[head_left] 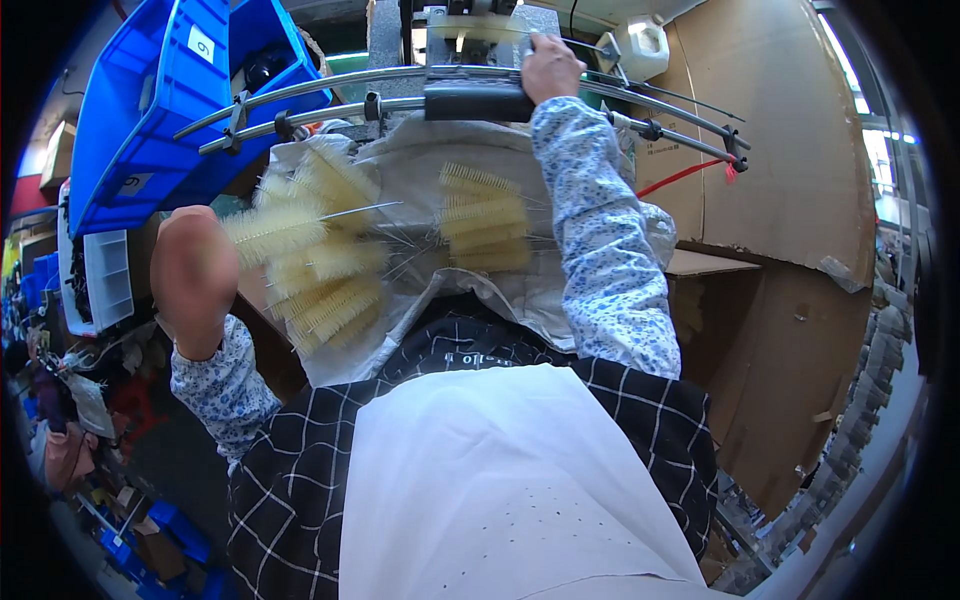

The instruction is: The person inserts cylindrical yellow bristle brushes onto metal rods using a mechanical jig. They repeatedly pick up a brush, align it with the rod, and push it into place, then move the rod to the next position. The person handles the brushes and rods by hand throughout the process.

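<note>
My left hand point(193, 280) is raised at the left and holds a pale yellow bristle brush point(275, 232) on a thin wire stem, which points right. Several more such brushes point(330, 290) lie just beside it in an open white sack point(420, 160); another bundle of brushes point(483, 232) lies further right in the sack. My right hand point(549, 68) reaches forward at the top and is shut on something at the machine point(470, 20), just above a black block point(478, 101) on two curved metal rails point(320, 85). What it grips is hidden by the fingers.
Blue plastic bins point(160, 100) are stacked at the upper left. Brown cardboard sheets point(790, 200) stand at the right. A white plastic container point(645, 45) sits at the top right. My white apron point(500, 480) and checked clothing fill the lower middle. Cluttered floor lies at the lower left.
</note>
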Demonstrator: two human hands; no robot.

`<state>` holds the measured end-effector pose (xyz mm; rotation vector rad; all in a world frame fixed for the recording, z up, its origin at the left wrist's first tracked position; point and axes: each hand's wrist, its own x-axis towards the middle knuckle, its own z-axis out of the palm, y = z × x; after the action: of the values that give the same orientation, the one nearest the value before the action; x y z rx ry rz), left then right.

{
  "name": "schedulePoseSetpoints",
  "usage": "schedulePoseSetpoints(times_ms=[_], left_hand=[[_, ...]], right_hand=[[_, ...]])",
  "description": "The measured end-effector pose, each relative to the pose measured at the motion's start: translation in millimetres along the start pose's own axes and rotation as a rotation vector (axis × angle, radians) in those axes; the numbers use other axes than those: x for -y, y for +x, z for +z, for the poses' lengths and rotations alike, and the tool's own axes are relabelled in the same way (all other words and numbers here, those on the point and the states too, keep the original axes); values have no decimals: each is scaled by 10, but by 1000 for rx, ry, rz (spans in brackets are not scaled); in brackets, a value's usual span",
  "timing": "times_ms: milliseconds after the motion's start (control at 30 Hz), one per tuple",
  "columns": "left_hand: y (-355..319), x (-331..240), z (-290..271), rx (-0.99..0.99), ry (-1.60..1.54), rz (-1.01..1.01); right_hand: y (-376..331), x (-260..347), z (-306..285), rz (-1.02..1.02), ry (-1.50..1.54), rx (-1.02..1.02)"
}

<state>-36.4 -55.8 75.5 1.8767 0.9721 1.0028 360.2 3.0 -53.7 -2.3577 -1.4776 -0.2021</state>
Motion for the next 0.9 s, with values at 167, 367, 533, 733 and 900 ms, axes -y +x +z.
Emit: schedulePoseSetpoints(times_ms=[167, 367, 533, 733, 900], left_hand=[[67, -12, 126, 44, -23, 15], [143, -39, 267, 103, -19, 69], [99, -36, 138, 52, -53, 2], [59, 14, 48, -20, -8, -4], [220, -26, 265, 51, -184, -106]], right_hand=[[-19, 430, 34, 41, -12, 85], [-37, 435, 75, -3, 28, 9], [6, -156, -34, -10, -16, -31], [259, -1067, -104, -34, 136, 83], [452, -1150, -295, 76, -321, 17]])
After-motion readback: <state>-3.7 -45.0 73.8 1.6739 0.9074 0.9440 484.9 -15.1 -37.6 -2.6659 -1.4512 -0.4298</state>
